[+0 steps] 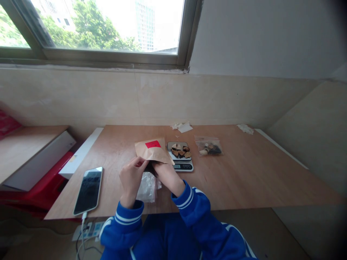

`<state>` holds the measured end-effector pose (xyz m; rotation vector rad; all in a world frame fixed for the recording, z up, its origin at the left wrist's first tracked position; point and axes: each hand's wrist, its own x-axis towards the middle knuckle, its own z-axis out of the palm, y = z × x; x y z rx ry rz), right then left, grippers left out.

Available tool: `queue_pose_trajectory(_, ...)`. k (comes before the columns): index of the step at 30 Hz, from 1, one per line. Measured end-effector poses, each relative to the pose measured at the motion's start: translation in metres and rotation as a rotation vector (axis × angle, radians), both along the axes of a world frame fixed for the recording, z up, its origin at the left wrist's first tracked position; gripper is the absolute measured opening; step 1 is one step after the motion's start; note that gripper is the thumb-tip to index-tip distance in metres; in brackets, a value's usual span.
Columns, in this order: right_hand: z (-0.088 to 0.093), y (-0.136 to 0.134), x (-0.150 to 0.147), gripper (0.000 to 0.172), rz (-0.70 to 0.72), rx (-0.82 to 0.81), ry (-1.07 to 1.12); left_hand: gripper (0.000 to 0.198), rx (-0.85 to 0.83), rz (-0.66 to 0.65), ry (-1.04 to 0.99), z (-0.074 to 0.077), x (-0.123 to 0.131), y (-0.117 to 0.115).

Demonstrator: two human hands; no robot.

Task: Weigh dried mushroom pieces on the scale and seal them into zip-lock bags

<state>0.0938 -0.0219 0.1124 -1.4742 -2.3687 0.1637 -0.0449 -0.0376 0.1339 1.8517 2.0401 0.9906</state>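
A brown paper envelope (154, 153) bearing a red label (153, 144) is held up by both hands, just left of the kitchen scale (182, 166) and overlapping its near corner. The left hand (132, 179) is curled at the envelope's near edge, and its grip is closed, with the fingers (137, 163) pinching the paper. The right hand (167, 176) is laid along the underside of the envelope. Its fingertips are hidden by the paper, so it cannot be told whether that grip is pinched or spread. Something dark is seen between the hands, but it is too shadowed to be named.

Dried pieces (179, 151) are heaped on the scale's pan. A small zip bag (208, 146) with similar pieces lies just right of the scale, and a crumpled clear plastic bag (148, 188) lies nearer the body than the scale. A phone (88, 190) lies well left of the scale on the desk (257, 169).

Here, the paper is judged best held by its edges, with the hands kept clear of the scale.
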Motion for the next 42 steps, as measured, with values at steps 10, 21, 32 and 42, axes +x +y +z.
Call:
queue_pose_trajectory(10, 0.028, -0.018, 0.008, 0.023, 0.014, -0.14, 0.02, 0.019, -0.016, 0.034, 0.038, 0.006, -0.004, 0.004)
queue_pose_trajectory(21, 0.039, -0.035, 0.115, 0.012, 0.057, -0.206, 0.697, 0.021, -0.034, 0.079, 0.08, 0.015, -0.013, 0.016)
queue_pose_trajectory(32, -0.022, 0.104, 0.19, 0.011, -0.203, -0.049, -0.277, 0.02, 0.015, 0.129, 0.128, 0.027, -0.017, 0.028)
queue_pose_trajectory(42, 0.002, 0.081, 0.181, 0.023, -0.232, -0.007, -0.029, 0.018, 0.037, 0.107, 0.145, 0.03, -0.006, 0.032)
